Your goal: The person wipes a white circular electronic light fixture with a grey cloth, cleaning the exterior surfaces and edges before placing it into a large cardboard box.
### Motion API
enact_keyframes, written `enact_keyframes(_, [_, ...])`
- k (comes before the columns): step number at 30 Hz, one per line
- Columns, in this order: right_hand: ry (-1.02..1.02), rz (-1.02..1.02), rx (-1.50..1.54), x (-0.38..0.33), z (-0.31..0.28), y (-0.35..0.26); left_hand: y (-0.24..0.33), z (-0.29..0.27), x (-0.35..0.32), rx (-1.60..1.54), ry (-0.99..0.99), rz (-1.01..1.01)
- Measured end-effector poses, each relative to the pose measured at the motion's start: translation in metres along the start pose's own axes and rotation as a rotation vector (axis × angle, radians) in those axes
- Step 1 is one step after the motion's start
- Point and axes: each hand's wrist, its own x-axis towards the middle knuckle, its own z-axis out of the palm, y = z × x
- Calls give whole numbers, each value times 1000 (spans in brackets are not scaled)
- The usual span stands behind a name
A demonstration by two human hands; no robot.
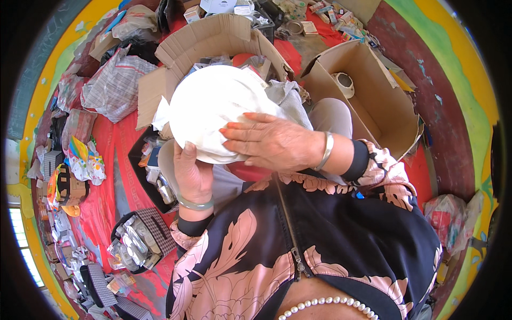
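Note:
In front of me, above my lap, is a round white plate-like thing [205, 101] with thin, wrinkled white material over part of its face. Whether that material is paper, cloth or film I cannot tell. A white corner sticks out past the left rim. My left hand [193, 173] grips the lower left edge, thumb up on the near side, its other fingers mostly hidden. Across the lower right of the white surface lies my right hand [272, 140], its fingers stretched flat. A grey cloth [288, 98] drapes just beyond that hand.
Behind the white thing stands an open cardboard box [208, 40] with mixed items. Another cardboard box [368, 101] at right holds a white ring-shaped object [344, 84]. Checked bags [114, 85] lie at left. A bin [154, 229] of packaged goods stands on the red floor covering [106, 181].

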Motion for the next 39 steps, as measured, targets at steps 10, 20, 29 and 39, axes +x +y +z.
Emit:
enact_keyframes(10, [30, 153, -131, -3, -23, 51, -4, 7, -5, 40, -100, -110])
enact_keyframes(20, [39, 169, -36, -22, -20, 50, 5, 6, 5, -157, 4, -105])
enact_keyframes(29, [-99, -84, 73, 0, -6, -4, -1, 17, 1, -98, -30, -266])
enact_keyframes(39, [-97, 134, -209, -7, -8, 35, -5, 4, -1, -69, -77, -121])
